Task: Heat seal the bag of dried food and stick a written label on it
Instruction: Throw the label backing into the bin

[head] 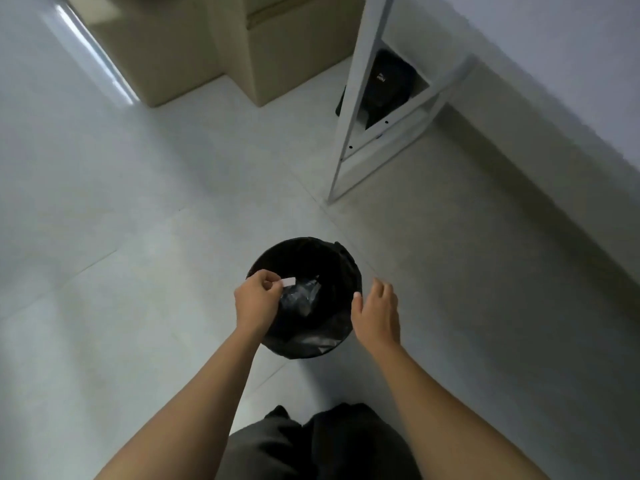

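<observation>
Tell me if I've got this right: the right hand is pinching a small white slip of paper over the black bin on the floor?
Not quite: the head view shows the left hand pinching the small white slip over the black bin. The right hand is open and empty beside it.

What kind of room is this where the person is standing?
Probably a plain workroom or storeroom, though it is hard to be sure. There are stacked cardboard boxes on a pale tiled floor, a white metal table frame by the wall, and a black-lined bin.
</observation>
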Demonstrator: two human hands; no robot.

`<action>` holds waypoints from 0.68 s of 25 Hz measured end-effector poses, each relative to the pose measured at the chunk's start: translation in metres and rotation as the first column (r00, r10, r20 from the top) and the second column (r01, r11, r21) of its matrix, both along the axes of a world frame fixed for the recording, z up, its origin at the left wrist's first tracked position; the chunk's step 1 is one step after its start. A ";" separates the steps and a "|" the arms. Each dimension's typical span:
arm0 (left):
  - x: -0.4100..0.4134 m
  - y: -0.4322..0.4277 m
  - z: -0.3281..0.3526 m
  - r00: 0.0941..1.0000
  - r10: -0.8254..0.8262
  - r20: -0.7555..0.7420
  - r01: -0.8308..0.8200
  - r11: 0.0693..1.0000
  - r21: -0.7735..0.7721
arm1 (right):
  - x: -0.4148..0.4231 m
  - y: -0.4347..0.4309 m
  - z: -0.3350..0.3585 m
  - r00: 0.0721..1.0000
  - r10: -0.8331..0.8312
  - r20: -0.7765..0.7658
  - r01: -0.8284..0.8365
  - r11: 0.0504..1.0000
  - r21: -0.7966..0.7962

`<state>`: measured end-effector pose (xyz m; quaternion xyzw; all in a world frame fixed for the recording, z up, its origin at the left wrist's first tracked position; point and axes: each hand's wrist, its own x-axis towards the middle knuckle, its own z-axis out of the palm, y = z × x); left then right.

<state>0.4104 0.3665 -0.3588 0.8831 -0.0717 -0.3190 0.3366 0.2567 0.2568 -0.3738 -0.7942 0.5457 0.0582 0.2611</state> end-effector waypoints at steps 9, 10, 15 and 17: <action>-0.006 -0.015 -0.193 0.980 -0.201 0.008 0.198 0.974 0.113 | -0.017 0.002 -0.169 0.991 -0.121 -0.063 0.124 0.990 0.062; -0.007 -0.016 -0.201 0.977 -0.215 0.011 0.212 0.969 0.129 | -0.017 0.004 -0.172 0.989 -0.145 -0.040 0.147 0.988 0.052; -0.013 -0.014 -0.175 0.965 -0.255 0.060 0.237 0.947 0.218 | -0.018 0.001 -0.152 0.994 -0.075 -0.082 0.082 0.993 0.090; -0.011 -0.011 -0.132 0.963 -0.256 0.088 0.233 0.949 0.212 | -0.014 0.001 -0.116 0.993 -0.064 -0.097 0.073 0.993 0.096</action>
